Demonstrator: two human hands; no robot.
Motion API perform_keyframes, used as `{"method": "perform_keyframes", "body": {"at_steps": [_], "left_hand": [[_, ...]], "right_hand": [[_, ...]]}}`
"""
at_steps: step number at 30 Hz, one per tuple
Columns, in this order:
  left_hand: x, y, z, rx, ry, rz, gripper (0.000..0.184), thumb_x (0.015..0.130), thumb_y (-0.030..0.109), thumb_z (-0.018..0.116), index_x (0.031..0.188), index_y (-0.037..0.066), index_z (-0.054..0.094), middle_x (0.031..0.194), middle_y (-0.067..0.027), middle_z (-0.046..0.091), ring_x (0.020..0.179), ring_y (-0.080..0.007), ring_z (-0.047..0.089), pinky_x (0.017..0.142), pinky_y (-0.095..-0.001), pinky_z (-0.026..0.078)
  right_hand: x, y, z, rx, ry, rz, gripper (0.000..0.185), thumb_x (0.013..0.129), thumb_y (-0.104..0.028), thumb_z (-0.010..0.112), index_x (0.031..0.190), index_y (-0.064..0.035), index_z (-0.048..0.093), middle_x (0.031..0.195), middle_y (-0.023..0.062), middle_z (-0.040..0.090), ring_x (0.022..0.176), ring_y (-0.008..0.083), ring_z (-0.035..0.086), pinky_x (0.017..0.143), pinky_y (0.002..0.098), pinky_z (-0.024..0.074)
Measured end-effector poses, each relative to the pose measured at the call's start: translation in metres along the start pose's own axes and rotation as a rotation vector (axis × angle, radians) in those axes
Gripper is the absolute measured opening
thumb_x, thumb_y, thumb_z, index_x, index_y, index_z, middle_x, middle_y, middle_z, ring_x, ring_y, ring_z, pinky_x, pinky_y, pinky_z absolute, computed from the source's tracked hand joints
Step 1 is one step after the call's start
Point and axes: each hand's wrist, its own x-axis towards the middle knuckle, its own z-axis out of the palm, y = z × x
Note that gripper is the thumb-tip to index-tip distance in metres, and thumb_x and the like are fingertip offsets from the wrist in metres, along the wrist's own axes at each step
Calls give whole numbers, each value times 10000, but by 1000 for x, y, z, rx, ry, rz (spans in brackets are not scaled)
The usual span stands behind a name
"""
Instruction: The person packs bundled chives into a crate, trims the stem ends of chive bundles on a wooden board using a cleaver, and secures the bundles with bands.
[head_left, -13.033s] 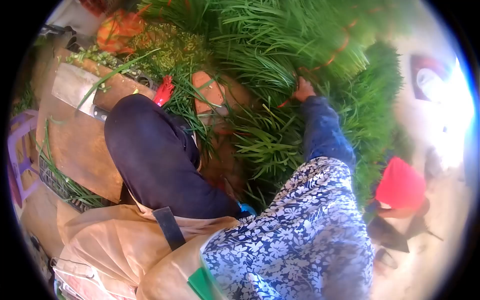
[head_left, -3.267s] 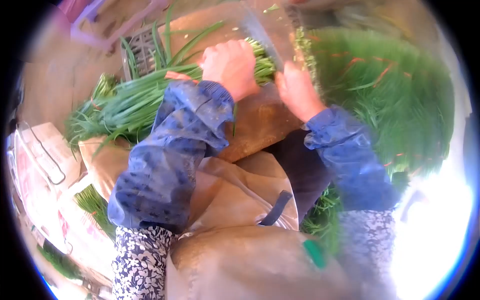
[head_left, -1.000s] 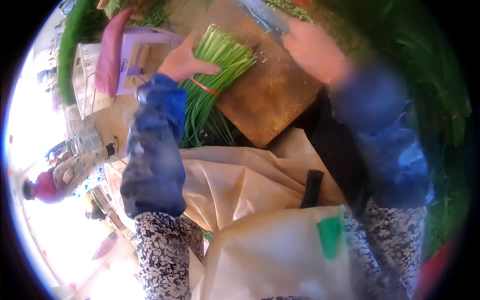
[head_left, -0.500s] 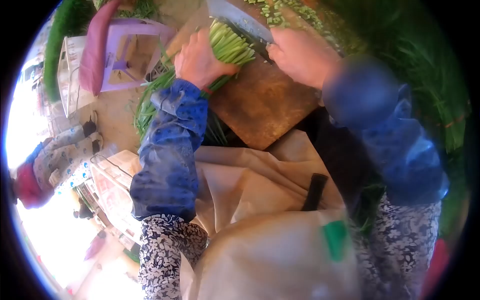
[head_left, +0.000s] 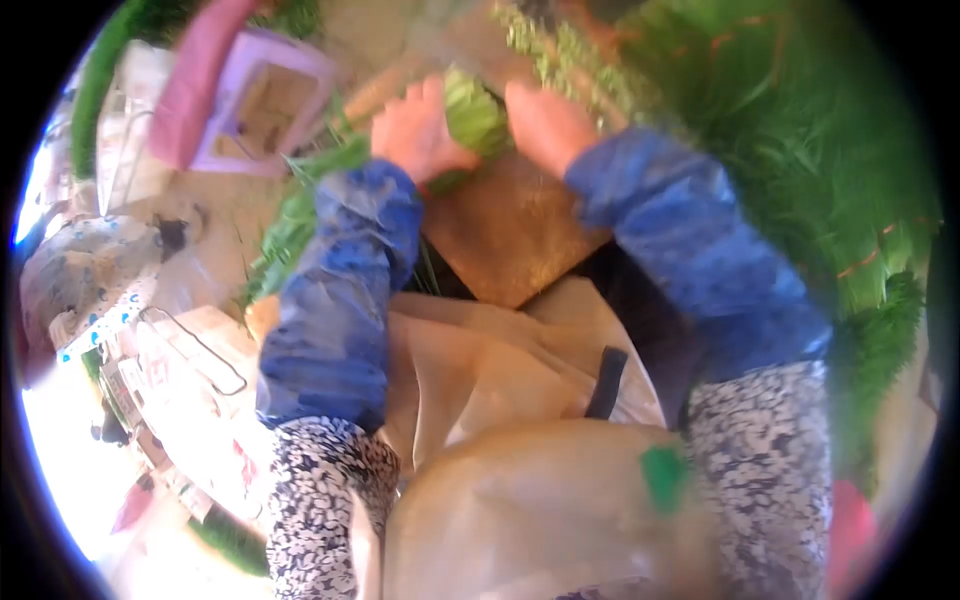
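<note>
My left hand (head_left: 415,130) is wrapped round a bunch of green stalks (head_left: 475,112), its cut ends facing away from me. Long green leaves (head_left: 290,230) trail from the bunch past my left forearm. Under the bunch lies a worn brown chopping board (head_left: 515,235). My right hand (head_left: 548,125) is closed close beside the stalk ends. Half a second ago it held a broad-bladed knife; now motion blur and the steep angle hide the blade. Both forearms wear blue sleeve covers.
Chopped green pieces (head_left: 570,60) lie beyond the board. A large heap of long greens (head_left: 760,170) fills the right side. A purple plastic stool (head_left: 310,70) stands at the upper left. A tan apron (head_left: 530,500) covers my lap. Another person's patterned clothing (head_left: 90,270) shows at far left.
My right hand has moved left and closer to the bunch, and the knife blade no longer shows clearly. My left hand still grips the stalks. The whole view has shifted slightly.
</note>
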Motion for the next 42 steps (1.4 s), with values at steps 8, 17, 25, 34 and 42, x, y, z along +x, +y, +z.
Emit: {"method": "perform_keyframes", "body": {"at_steps": [8,17,25,34,42], "left_hand": [[-64,-12,-75,-341,329,69,863,510,281,834,1250,17,477,1095,-193,597,1050,-375,570,920,-420,448],[-126,-10,-185,-900,800,130,945,543,92,874,1341,1,376,1200,-110,550,1093,-228,563,951,-357,473],[-282,-15,-206,-1300,1173,-50,704,724,57,764,1349,19,444,1158,-82,579,998,-169,586,871,-347,522],[-555,-117,-189,-599,56,-1025,663,757,51,738,1348,18,441,1160,-95,573,964,-152,582,845,-326,528],[-336,-108,-202,-479,-431,-491,935,663,371,849,1380,-47,420,1172,-171,627,1080,-245,603,871,-347,498]], "right_hand": [[-25,-1,15,-335,26,-74,320,829,-76,546,1137,8,520,795,183,671,680,312,687,549,443,531],[-32,10,13,-322,83,-46,485,810,-163,607,1276,-72,506,1007,191,596,854,356,631,710,485,498],[-66,-79,-77,700,266,-341,484,717,-158,729,1152,-33,559,1095,175,559,1031,374,554,818,457,488],[-162,-161,-33,502,-65,-753,534,721,-178,663,1229,-68,544,1178,167,496,1063,368,479,850,473,418],[-168,-181,25,292,-542,-546,395,833,-131,616,1227,-152,631,1160,104,615,959,297,600,849,450,459]]}}
